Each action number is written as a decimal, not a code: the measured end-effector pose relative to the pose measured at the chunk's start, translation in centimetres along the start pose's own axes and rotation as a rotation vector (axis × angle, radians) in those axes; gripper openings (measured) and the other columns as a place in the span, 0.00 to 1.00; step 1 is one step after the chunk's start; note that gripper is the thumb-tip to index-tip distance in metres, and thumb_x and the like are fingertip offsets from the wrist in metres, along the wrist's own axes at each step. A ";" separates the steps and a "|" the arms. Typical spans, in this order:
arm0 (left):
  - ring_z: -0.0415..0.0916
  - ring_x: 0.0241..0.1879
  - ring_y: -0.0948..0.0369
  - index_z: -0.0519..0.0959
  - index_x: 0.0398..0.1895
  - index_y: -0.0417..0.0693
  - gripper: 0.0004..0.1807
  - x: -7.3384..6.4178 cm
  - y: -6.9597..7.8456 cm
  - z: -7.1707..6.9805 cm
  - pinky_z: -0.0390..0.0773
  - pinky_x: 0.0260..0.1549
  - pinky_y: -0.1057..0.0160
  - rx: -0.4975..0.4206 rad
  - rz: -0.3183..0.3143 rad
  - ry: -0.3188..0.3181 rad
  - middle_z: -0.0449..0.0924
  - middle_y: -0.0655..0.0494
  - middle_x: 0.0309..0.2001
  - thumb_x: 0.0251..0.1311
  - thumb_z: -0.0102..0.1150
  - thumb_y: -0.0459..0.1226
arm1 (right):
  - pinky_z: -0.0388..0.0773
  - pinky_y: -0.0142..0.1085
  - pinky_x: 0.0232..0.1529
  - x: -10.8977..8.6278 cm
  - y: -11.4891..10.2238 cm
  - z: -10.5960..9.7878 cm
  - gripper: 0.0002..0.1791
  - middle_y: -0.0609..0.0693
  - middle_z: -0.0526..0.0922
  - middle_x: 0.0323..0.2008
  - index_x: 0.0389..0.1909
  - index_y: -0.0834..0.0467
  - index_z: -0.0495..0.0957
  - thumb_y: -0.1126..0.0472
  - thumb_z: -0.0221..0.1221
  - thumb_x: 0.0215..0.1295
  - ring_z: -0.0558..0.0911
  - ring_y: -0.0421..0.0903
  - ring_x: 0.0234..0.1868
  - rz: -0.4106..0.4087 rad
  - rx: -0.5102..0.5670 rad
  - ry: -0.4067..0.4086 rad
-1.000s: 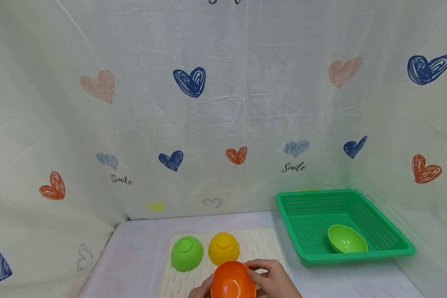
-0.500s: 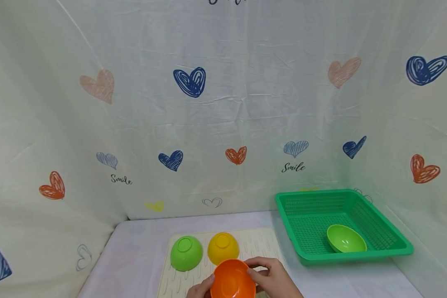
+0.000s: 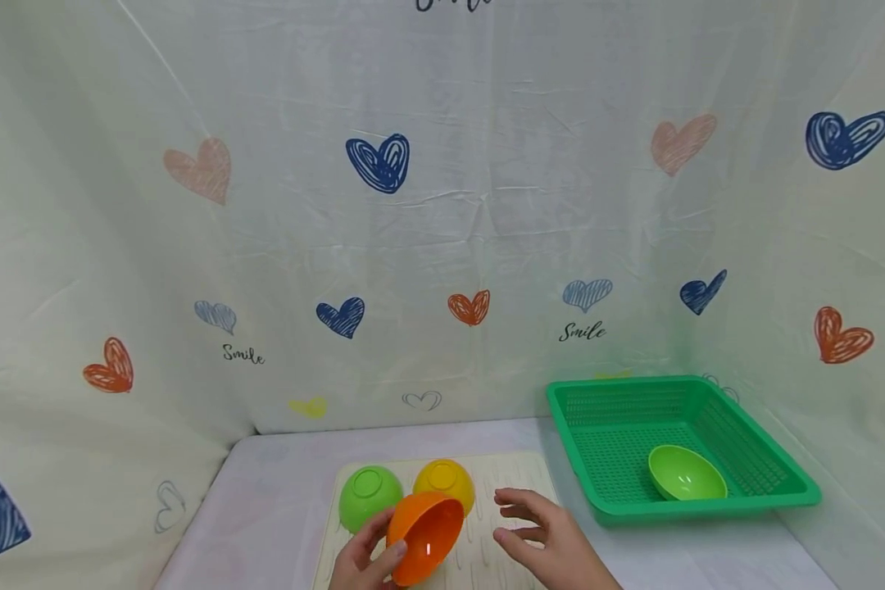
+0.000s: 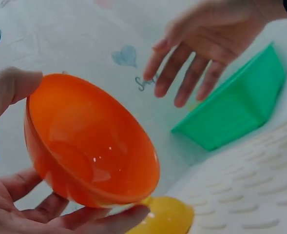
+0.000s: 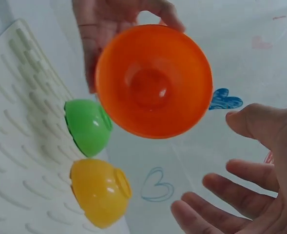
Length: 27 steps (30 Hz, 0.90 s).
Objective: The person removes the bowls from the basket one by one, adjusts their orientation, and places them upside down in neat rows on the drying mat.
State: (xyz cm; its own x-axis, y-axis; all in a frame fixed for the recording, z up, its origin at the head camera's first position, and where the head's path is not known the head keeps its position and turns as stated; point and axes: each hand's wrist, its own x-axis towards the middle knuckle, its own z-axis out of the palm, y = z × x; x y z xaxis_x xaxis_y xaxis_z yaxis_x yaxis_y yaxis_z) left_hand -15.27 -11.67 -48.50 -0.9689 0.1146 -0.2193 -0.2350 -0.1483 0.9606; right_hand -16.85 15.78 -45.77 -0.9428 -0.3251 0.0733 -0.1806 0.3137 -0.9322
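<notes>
An orange bowl (image 3: pixel 429 537) is held in my left hand (image 3: pixel 365 557), thumb over its rim and fingers curled beneath, its mouth tipped toward the right. My right hand (image 3: pixel 553 541) is apart from the bowl, to its right, with fingers spread and nothing in them. Behind the orange bowl, a green bowl (image 3: pixel 369 496) and a yellow bowl (image 3: pixel 450 479) sit upside down on the cream ridged mat (image 3: pixel 497 475). The left wrist view shows the orange bowl's (image 4: pixel 89 141) glossy inside. In the right wrist view the left hand (image 5: pixel 109 34) grips its far side.
A green perforated basket (image 3: pixel 597 459) stands on the right of the table (image 3: pixel 295 467), with a light green bowl (image 3: pixel 686 474) lying tilted in it. A white curtain (image 3: pixel 428 246) printed with hearts surrounds the table on the back and sides.
My right hand has let go of the orange bowl and moved slightly right. The left hand has shifted left and raised the bowl a little, turning its mouth to the right.
</notes>
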 end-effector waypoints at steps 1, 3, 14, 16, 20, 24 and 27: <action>0.78 0.51 0.56 0.59 0.70 0.34 0.43 -0.1 0.3 0.1 0.81 0.48 0.54 0.012 0.013 0.013 0.65 0.38 0.64 0.57 0.66 0.46 | 0.82 0.38 0.48 -0.1 -0.1 0.0 0.27 0.56 0.76 0.59 0.62 0.54 0.71 0.48 0.61 0.64 0.79 0.49 0.54 0.006 -0.014 0.004; 0.78 0.52 0.54 0.61 0.69 0.36 0.43 -0.3 0.8 0.5 0.81 0.48 0.55 0.039 0.051 0.028 0.63 0.37 0.65 0.53 0.70 0.44 | 0.81 0.41 0.50 -0.2 -0.2 0.2 0.31 0.56 0.73 0.62 0.64 0.54 0.68 0.47 0.62 0.63 0.76 0.54 0.58 0.010 -0.045 0.027; 0.68 0.56 0.44 0.76 0.55 0.54 0.35 -0.9 0.2 2.7 0.83 0.37 0.54 0.473 0.375 0.040 0.66 0.45 0.59 0.39 0.79 0.44 | 0.75 0.49 0.59 -0.5 0.1 1.7 0.47 0.49 0.60 0.71 0.71 0.43 0.55 0.41 0.68 0.53 0.67 0.55 0.67 0.036 -0.166 0.162; 0.71 0.55 0.49 0.78 0.52 0.55 0.33 -0.5 -0.6 2.8 0.82 0.38 0.57 0.602 0.543 0.055 0.68 0.48 0.57 0.38 0.79 0.47 | 0.72 0.57 0.58 -0.5 0.3 2.1 0.50 0.52 0.57 0.72 0.73 0.44 0.52 0.41 0.68 0.52 0.68 0.59 0.66 0.050 -0.148 0.145; 0.71 0.55 0.62 0.79 0.52 0.60 0.32 0.4 -2.6 2.9 0.80 0.46 0.65 0.827 0.904 0.135 0.71 0.57 0.55 0.39 0.78 0.51 | 0.70 0.67 0.54 -0.6 1.0 2.9 0.56 0.57 0.54 0.73 0.75 0.49 0.47 0.42 0.70 0.51 0.67 0.69 0.63 0.036 -0.126 0.123; 0.67 0.61 0.60 0.78 0.52 0.63 0.28 1.0 -4.0 3.2 0.76 0.54 0.64 0.923 1.116 0.182 0.70 0.59 0.57 0.45 0.74 0.51 | 0.71 0.67 0.51 -0.5 1.9 3.5 0.59 0.63 0.54 0.72 0.75 0.56 0.46 0.45 0.71 0.49 0.66 0.72 0.63 -0.028 -0.166 0.105; 0.66 0.64 0.58 0.78 0.51 0.65 0.25 1.2 -4.6 3.5 0.77 0.53 0.62 0.972 1.196 0.225 0.71 0.59 0.56 0.47 0.73 0.51 | 0.73 0.62 0.52 -0.3 2.6 3.6 0.59 0.64 0.56 0.71 0.75 0.60 0.46 0.45 0.70 0.50 0.67 0.67 0.64 -0.075 -0.222 0.076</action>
State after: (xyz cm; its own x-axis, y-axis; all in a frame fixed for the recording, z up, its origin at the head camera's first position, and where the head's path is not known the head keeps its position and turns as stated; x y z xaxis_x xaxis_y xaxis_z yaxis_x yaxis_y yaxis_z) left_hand -15.08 -7.41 -52.56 -0.5610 0.2411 0.7920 0.7070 0.6373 0.3068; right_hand -16.02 13.52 -49.51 -0.9414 -0.2892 0.1734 -0.2998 0.4824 -0.8230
